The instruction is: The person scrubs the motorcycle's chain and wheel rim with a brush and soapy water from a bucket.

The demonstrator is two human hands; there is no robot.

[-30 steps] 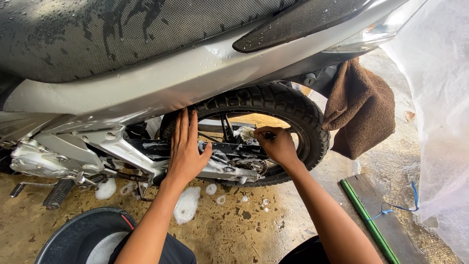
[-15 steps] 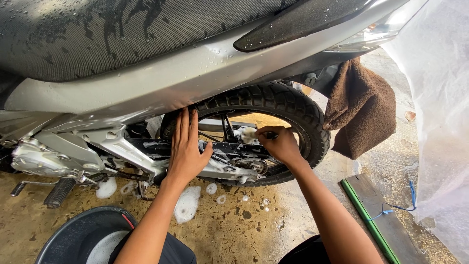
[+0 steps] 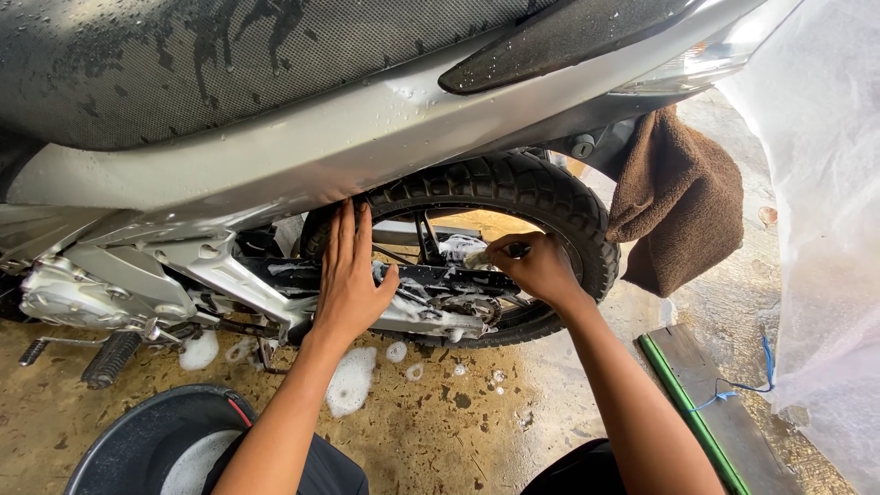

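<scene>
A wet grey motorcycle [image 3: 367,147] stands side-on, its knobbly rear tyre [image 3: 513,188] in the middle of the view. My left hand [image 3: 350,280] lies flat, fingers together, against the tyre's front and the soapy swingarm [image 3: 275,280]. My right hand [image 3: 536,266] is inside the wheel by the spokes, closed round a small dark-handled brush [image 3: 500,252] with foam at its tip. Suds cling to the chain guard [image 3: 440,275] between my hands.
A brown towel [image 3: 683,206] hangs from the tail at the right. A dark basin with foam [image 3: 137,440] sits at the lower left. Foam blobs [image 3: 353,380] dot the wet concrete floor. A green-edged board [image 3: 706,403] and clear plastic sheet [image 3: 816,229] are at right.
My right hand has shifted slightly along the wheel's spokes with the brush. My left hand stays pressed in the same place.
</scene>
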